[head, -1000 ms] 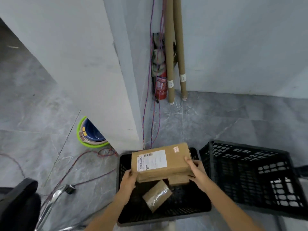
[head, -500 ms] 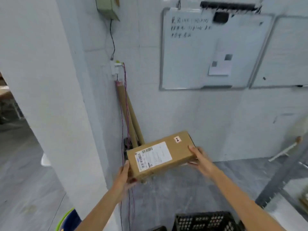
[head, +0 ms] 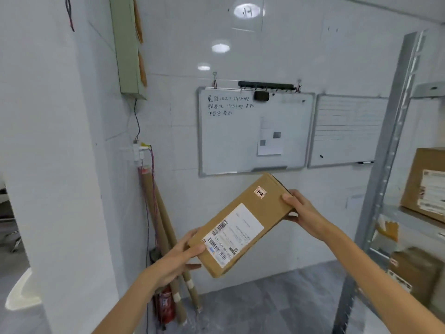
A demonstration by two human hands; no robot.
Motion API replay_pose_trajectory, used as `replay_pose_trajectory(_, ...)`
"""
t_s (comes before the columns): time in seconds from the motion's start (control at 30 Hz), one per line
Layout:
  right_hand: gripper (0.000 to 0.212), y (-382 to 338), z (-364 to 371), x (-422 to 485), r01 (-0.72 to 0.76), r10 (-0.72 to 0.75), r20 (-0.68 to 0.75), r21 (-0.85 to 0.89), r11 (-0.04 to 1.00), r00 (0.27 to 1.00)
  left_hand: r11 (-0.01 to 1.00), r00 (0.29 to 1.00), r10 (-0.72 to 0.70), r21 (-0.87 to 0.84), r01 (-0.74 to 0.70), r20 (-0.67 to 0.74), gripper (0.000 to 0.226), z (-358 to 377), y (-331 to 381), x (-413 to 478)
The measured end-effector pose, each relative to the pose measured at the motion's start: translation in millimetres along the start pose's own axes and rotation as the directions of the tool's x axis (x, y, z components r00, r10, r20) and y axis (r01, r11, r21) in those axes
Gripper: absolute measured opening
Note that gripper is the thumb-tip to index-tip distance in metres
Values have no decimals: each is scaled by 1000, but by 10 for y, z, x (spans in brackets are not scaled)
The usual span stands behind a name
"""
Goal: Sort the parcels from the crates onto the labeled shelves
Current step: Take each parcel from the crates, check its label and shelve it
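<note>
Raised and tilted since half a second ago, the parcel now hangs just below the whiteboard, its right end higher. The left hand grips the lower corner, thumb on top and fingers curled beneath. The right hand pinches the upper end, thumb on the labelled face. Right of the whiteboard stands a metal shelf upright, with boxes beyond it. Below-left of the whiteboard lean cardboard tubes and a fire extinguisher beside a white pillar. Bare floor lies below the whiteboard, between the tubes and the upright.
</note>
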State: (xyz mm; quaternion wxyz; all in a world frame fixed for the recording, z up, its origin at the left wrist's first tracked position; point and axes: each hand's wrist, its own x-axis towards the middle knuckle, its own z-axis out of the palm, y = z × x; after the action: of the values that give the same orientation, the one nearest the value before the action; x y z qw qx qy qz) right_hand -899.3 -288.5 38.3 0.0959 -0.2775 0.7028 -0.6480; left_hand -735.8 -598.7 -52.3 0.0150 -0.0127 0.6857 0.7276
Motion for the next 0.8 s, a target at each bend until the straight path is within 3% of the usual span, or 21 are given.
replay_pose_trajectory(0.13, 46, -96, -233, -239, 17, -22, -55, -90, 996, 998, 943, 994, -106, 320, 89, 34, 75, 442, -24, 194)
replay_pose_trajectory(0.23, 43, -154, -405, -377, -2, -14, -81, -201, 980, 997, 857, 984, -113, 515, 26, 138, 86, 817, 17, 380)
replay_pose_trajectory(0.4, 35, -343, -621, -543, -2, -48, -140, -338, 941, 989, 925, 948, -39, 370, -85, 315, 87, 1438, 140, 651)
replay_pose_trajectory(0.57, 58, -390, -764, -792, 2, -102, -446, -218, 976, 889, 972, 965, 103, 183, -150, 241, 89, 1987, 118, 855)
replay_pose_trajectory(0.7, 77, -66, -662, -1129, -35, -31, -442, -141, 989, 897, 972, 963, 185, 106, -208, 195, 88, 2335, 93, 908)
replay_pose_trajectory(0.8, 78, 179, -590, -1367, -55, 7, -406, -106, 993, 914, 977, 962, 199, 43, -211, 187, 86, 2508, 74, 949)
